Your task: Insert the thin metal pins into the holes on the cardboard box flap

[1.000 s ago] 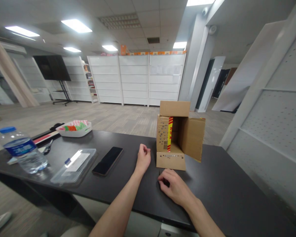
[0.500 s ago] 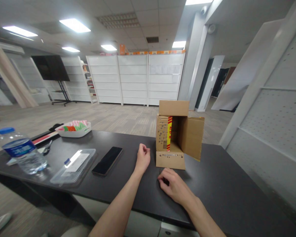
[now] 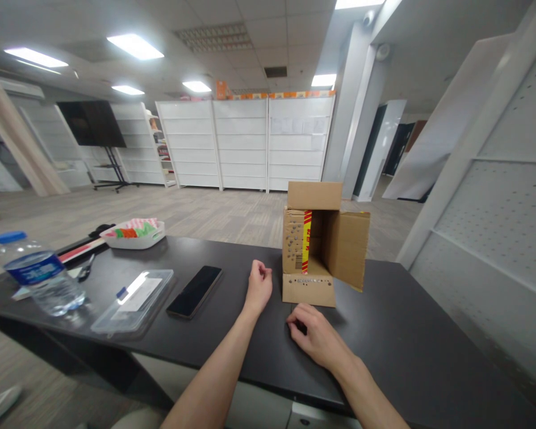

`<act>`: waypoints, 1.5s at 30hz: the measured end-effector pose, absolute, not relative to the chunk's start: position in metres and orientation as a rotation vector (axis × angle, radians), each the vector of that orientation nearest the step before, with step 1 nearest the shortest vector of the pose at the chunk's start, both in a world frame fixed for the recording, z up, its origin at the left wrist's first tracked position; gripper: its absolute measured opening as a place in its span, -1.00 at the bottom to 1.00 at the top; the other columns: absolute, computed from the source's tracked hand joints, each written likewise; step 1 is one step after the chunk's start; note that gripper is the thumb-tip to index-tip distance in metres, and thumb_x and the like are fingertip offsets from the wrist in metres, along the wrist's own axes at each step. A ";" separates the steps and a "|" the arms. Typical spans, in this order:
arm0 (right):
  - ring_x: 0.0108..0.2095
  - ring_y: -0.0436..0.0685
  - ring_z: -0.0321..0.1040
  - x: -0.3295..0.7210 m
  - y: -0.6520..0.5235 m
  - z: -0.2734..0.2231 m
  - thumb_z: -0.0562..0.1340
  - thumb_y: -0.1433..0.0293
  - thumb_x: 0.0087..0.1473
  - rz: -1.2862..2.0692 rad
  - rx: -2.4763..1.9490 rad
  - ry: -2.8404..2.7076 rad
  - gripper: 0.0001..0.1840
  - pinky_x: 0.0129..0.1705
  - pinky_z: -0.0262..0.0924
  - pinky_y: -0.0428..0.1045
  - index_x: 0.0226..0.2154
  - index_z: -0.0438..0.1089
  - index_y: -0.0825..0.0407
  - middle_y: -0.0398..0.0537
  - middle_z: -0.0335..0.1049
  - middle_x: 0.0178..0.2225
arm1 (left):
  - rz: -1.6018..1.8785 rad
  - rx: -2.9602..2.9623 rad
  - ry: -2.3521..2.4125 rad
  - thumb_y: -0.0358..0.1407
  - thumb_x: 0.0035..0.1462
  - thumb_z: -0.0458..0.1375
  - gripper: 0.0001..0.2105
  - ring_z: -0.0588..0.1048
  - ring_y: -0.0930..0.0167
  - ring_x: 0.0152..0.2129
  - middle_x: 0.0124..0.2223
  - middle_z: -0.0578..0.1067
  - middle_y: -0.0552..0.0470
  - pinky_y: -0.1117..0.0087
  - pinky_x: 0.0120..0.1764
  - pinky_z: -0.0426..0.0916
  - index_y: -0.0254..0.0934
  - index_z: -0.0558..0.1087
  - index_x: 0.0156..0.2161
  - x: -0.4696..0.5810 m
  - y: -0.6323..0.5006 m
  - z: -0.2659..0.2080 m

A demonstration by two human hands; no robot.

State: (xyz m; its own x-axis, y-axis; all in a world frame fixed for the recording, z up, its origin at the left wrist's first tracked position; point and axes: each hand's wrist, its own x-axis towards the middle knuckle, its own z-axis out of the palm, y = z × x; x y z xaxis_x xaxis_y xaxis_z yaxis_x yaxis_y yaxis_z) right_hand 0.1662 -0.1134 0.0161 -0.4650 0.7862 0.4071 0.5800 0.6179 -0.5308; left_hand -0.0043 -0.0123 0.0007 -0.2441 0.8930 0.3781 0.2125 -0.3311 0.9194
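My left hand (image 3: 259, 285) rests on the dark table, loosely curled, just left of a cardboard box (image 3: 293, 241). Nothing shows in its fingers. In front of the box my right hand (image 3: 313, 335) lies with bent fingers and the thumb tucked toward them; only a dark gap shows between. Both hands are apart from the box. The box lies on its side with its mouth toward me. One flap (image 3: 309, 292) is folded down on the table, another stands up on top, and a third swings out right. Yellow-and-red tape (image 3: 307, 241) runs down its left flap.
Left of my hands lie a black smartphone (image 3: 195, 291) and a clear plastic case (image 3: 134, 302). Farther left stands a water bottle (image 3: 40, 273) with a blue cap. Behind them is a white basket (image 3: 149, 239) of colourful packets. A perforated panel (image 3: 509, 226) rises at right.
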 end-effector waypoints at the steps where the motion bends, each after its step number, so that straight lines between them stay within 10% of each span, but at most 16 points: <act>1: -0.33 0.05 0.28 0.166 -0.113 0.016 0.12 0.59 0.04 0.422 -1.068 -2.208 -0.82 -0.29 0.17 -0.08 -0.41 0.34 0.01 -0.14 0.32 -0.40 | 1.622 1.466 1.359 -0.33 0.12 0.04 -0.84 0.16 0.53 -0.53 -0.46 0.14 0.18 0.49 -0.41 0.10 -0.23 0.10 -0.39 -0.004 -0.012 0.001; 45: -0.27 0.12 0.27 0.169 -0.103 0.016 0.08 0.48 0.14 0.263 -1.216 -2.000 -0.85 -0.21 0.14 -0.01 -0.37 0.35 0.01 -0.09 0.32 -0.38 | 1.631 1.465 1.347 -0.32 0.13 0.04 -0.84 0.15 0.54 -0.54 -0.46 0.14 0.19 0.50 -0.42 0.09 -0.23 0.10 -0.38 -0.004 -0.010 -0.003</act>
State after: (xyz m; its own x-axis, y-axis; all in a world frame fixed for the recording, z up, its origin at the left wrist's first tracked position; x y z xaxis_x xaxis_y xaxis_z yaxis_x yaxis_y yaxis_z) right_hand 0.1694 -0.1027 0.0163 -0.2513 0.8273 0.5024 0.6691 0.5236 -0.5274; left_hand -0.0041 -0.0099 -0.0033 -0.2457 0.8905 0.3829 0.2079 -0.3374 0.9181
